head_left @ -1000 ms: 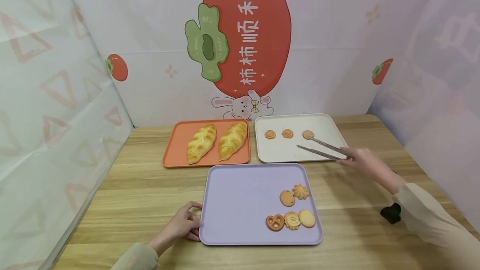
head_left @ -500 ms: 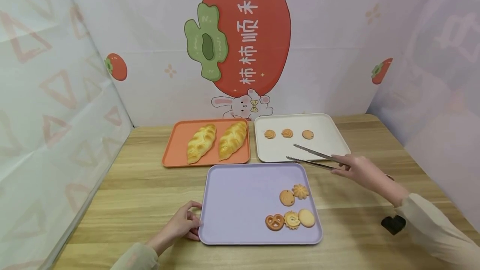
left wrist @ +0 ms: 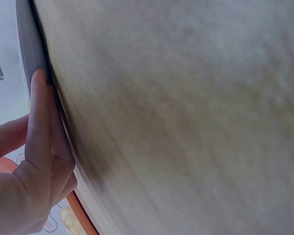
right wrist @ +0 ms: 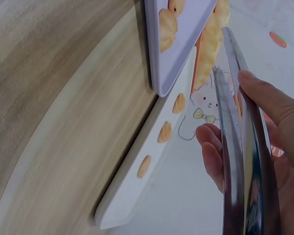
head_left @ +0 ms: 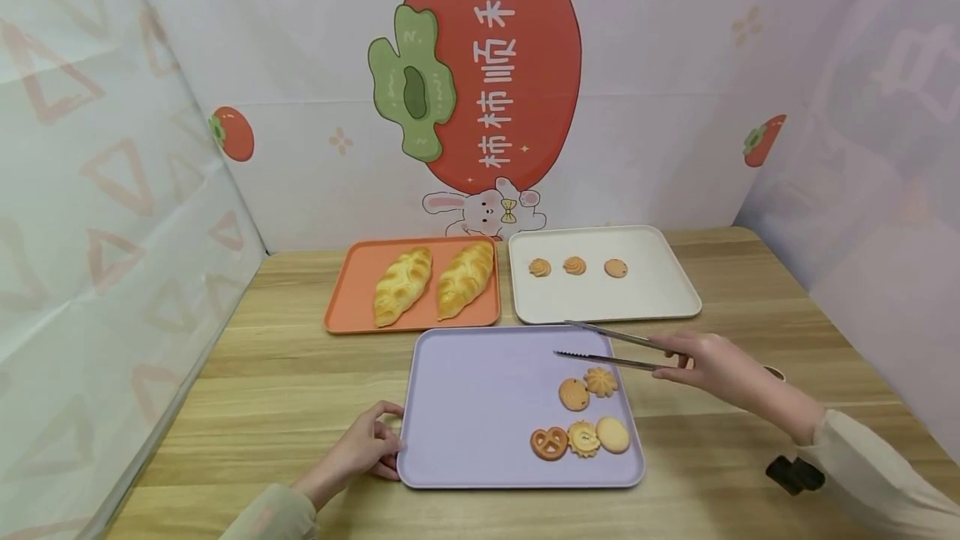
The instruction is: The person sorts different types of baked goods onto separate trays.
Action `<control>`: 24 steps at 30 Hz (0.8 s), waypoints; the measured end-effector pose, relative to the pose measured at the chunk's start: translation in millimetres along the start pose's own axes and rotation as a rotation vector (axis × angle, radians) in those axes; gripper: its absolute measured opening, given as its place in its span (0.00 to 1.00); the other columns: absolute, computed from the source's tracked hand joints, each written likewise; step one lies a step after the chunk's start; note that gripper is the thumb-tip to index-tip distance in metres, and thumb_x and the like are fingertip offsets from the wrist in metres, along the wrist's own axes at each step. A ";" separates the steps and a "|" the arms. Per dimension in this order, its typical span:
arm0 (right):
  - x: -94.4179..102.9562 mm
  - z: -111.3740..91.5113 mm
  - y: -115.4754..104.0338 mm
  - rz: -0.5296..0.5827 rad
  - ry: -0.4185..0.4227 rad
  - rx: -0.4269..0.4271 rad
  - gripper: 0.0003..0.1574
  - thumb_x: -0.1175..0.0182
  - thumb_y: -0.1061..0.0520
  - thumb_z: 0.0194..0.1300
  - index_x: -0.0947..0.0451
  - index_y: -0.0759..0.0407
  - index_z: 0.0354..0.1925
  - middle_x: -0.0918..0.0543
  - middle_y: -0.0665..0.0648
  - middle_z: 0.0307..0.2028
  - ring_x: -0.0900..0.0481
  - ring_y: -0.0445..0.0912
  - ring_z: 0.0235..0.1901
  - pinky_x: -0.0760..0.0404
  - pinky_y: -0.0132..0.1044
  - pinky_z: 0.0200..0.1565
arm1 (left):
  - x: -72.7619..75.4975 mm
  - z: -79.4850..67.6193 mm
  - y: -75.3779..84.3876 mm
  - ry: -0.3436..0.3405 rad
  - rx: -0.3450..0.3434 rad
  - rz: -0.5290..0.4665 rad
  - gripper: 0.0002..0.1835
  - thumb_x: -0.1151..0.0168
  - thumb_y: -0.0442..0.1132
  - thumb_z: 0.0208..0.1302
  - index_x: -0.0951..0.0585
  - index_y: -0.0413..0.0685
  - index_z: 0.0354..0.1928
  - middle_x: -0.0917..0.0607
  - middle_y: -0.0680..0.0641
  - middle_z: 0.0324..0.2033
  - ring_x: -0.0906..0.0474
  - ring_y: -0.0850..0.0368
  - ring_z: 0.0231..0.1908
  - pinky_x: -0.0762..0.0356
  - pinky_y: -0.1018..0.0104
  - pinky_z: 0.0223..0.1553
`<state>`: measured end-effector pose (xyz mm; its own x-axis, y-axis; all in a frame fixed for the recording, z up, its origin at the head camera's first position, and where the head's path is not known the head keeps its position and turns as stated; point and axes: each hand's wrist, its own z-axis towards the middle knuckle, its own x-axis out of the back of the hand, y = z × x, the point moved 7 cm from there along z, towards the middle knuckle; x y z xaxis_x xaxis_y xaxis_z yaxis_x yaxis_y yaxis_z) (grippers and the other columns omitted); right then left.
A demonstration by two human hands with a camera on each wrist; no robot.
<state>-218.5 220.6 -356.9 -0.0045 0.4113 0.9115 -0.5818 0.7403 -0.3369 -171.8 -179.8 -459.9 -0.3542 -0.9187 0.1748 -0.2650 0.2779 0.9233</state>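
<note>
My right hand [head_left: 708, 365] holds a pair of metal tongs [head_left: 611, 361], thumb on one arm and fingers on the other. The tongs' serrated tips [right wrist: 219, 71] stand apart with nothing between them, above the far right part of a purple tray [head_left: 480, 407]. At that tray's left rim, the fingertips of my left hand [head_left: 367, 444] rest against the outer edge; the left wrist view has one finger [left wrist: 38, 122] lying along it. On the purple tray are a pretzel cookie [head_left: 549, 443], a flower-shaped cookie [head_left: 601, 382], a round pale cookie [head_left: 613, 435] and other cookies.
Behind stands a white tray [head_left: 652, 294] with two swirl cookies [head_left: 574, 266] and a round cookie [head_left: 616, 268]. Left of it, an orange tray [head_left: 345, 307] bears two braided breads [head_left: 467, 280]. A printed cloth [head_left: 645, 107] closes off the back of the wooden table [head_left: 285, 373].
My right hand has drawn the tongs toward me and to the left, from the white tray's round cookie to over the purple tray. That cookie stays put. My left hand keeps its place.
</note>
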 end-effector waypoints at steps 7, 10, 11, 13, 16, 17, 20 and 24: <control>-3.4 -2.9 -15.6 0.090 -0.025 0.089 0.25 0.35 0.54 0.49 0.24 0.66 0.45 0.25 0.41 0.26 0.34 0.29 0.22 0.31 0.23 0.18 | 0.1 0.8 0.2 0.000 -0.007 0.000 0.24 0.51 0.21 0.51 0.43 0.27 0.51 0.26 0.46 0.21 0.25 0.57 0.17 0.19 0.58 0.20; -5.7 -3.8 -20.7 0.148 -0.045 0.130 0.25 0.36 0.54 0.49 0.24 0.67 0.45 0.25 0.41 0.26 0.33 0.29 0.23 0.29 0.23 0.19 | 0.2 1.3 0.0 0.000 -0.008 0.000 0.24 0.51 0.21 0.51 0.42 0.28 0.51 0.26 0.46 0.21 0.25 0.57 0.17 0.19 0.58 0.20; -6.4 -4.1 -22.2 0.157 -0.053 0.144 0.25 0.36 0.54 0.49 0.24 0.67 0.45 0.26 0.41 0.26 0.32 0.29 0.23 0.28 0.23 0.19 | 0.2 1.4 -0.1 0.000 -0.009 -0.001 0.24 0.51 0.21 0.51 0.42 0.28 0.51 0.26 0.46 0.21 0.25 0.57 0.17 0.19 0.58 0.20; -7.7 -4.8 -25.2 0.176 -0.071 0.173 0.25 0.36 0.53 0.50 0.24 0.67 0.45 0.26 0.42 0.26 0.32 0.29 0.23 0.28 0.23 0.20 | 0.0 1.4 -0.1 0.000 -0.009 -0.001 0.24 0.51 0.21 0.51 0.42 0.28 0.51 0.26 0.46 0.21 0.25 0.57 0.17 0.19 0.58 0.20; -10.9 -5.3 -27.5 0.199 -0.115 0.182 0.26 0.37 0.51 0.50 0.24 0.66 0.45 0.26 0.42 0.26 0.31 0.29 0.23 0.28 0.23 0.20 | -0.2 1.4 -0.3 0.001 -0.007 -0.001 0.24 0.50 0.21 0.51 0.42 0.28 0.51 0.26 0.46 0.21 0.25 0.57 0.17 0.19 0.58 0.20; -11.9 -5.4 -28.2 0.203 -0.131 0.185 0.26 0.37 0.51 0.50 0.24 0.66 0.45 0.26 0.42 0.26 0.31 0.29 0.24 0.28 0.23 0.20 | -0.2 1.4 -0.3 0.000 -0.007 0.001 0.24 0.50 0.21 0.51 0.42 0.28 0.51 0.26 0.46 0.21 0.25 0.57 0.17 0.19 0.58 0.20; -16.2 -5.7 -29.1 0.224 -0.189 0.171 0.27 0.37 0.50 0.51 0.24 0.67 0.46 0.25 0.43 0.27 0.30 0.30 0.25 0.26 0.24 0.21 | -0.3 1.2 -0.6 0.000 -0.002 0.006 0.24 0.50 0.22 0.51 0.42 0.28 0.51 0.26 0.46 0.21 0.24 0.56 0.17 0.19 0.58 0.20; -20.0 -6.4 -33.2 0.234 -0.237 0.180 0.26 0.36 0.53 0.50 0.24 0.66 0.46 0.23 0.47 0.29 0.29 0.32 0.26 0.25 0.24 0.22 | -0.2 1.2 -1.0 0.000 0.002 0.009 0.24 0.50 0.22 0.52 0.43 0.28 0.52 0.26 0.46 0.22 0.24 0.56 0.17 0.19 0.58 0.20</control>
<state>-193.9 191.2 -365.5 -0.3299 0.4087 0.8510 -0.6760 0.5270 -0.5151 -172.5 -179.6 -461.3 -0.3569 -0.9161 0.1826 -0.2637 0.2863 0.9212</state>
